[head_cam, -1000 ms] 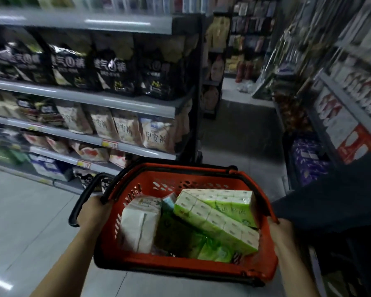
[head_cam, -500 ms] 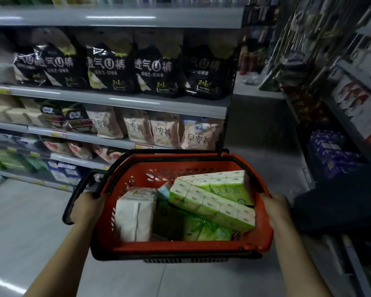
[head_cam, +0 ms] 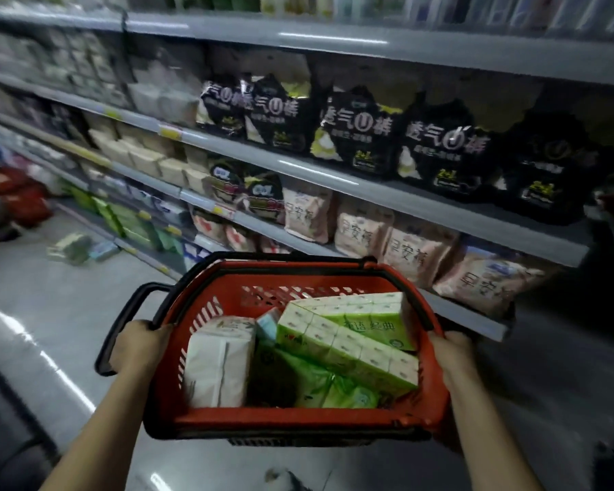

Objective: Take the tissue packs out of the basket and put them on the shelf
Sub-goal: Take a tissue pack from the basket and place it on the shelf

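Shelves (head_cam: pixel 334 178) swung closer, while left hand (head_cam: pixel 140 343) and right hand (head_cam: pixel 451 352) each grip the red basket (head_cam: pixel 298 425) holding green and white tissue packs (head_cam: pixel 351 343).

The red plastic basket (head_cam: pixel 298 418) has a black rim, black handles and a slotted lattice pattern in its walls. Inside are a plain white soft tissue pack (head_cam: pixel 217 370), a long block-shaped tissue pack (head_cam: pixel 348 349) chequered in lime green and white, a small pale blue pack (head_cam: pixel 268 322) and a bright green crinkled wrapper (head_cam: pixel 316 380). On the grey metal shelf (head_cam: pixel 334 174), glossy black bags (head_cam: pixel 358 132) carry white lettering and the pale pink bags (head_cam: pixel 360 228) brown lettering. The small price tags (head_cam: pixel 171 132) are yellow.
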Demonstrator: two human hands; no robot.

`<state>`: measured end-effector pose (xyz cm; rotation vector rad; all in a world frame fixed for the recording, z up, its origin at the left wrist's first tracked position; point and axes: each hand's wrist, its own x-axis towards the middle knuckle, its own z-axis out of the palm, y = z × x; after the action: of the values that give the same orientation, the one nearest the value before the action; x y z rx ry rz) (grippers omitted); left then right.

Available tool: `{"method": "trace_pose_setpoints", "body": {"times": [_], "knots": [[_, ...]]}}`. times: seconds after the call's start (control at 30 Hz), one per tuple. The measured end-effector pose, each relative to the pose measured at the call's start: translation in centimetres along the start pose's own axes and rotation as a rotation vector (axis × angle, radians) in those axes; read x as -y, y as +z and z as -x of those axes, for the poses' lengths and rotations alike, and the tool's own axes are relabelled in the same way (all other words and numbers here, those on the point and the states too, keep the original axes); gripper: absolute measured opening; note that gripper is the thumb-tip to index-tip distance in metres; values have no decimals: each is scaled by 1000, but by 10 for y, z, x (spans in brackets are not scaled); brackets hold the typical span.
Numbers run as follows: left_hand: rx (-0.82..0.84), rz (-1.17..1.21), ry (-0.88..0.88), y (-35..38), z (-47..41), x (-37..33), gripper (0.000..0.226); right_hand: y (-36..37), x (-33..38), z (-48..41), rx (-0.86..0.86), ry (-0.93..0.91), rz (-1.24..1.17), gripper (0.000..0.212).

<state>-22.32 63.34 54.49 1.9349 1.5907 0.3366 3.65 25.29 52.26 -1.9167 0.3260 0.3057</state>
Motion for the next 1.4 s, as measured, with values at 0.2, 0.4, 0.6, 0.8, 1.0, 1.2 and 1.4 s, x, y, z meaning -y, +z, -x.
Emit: {"method": "trace_pose_setpoints", "body": {"times": [0.2, 0.4, 0.6, 0.8, 1.0, 1.2, 1.4], "knots": [[-65, 7, -86, -40, -78, 11, 31, 109, 37, -17, 111, 2, 54, 16], [-126, 19, -129, -70, -159, 20, 30, 202, 77, -24, 164, -118, 107, 20], [-129, 59, -206, -102, -245, 37, 25, 297, 121, -13, 188, -152, 165, 18], [-87, 61, -217, -131, -353, 62, 26, 403, 142, 2, 152, -116, 175, 20], [-62, 53, -214, -173, -465, 90, 31, 515, 172, 37, 133, -113, 226, 25], [-92, 22, -229, -211, -573, 107, 35, 625, 197, 61, 121, -136, 256, 27], [-75, 41, -260, -230, -683, 129, 28, 735, 231, 60, 191, -132, 203, 21]]}}
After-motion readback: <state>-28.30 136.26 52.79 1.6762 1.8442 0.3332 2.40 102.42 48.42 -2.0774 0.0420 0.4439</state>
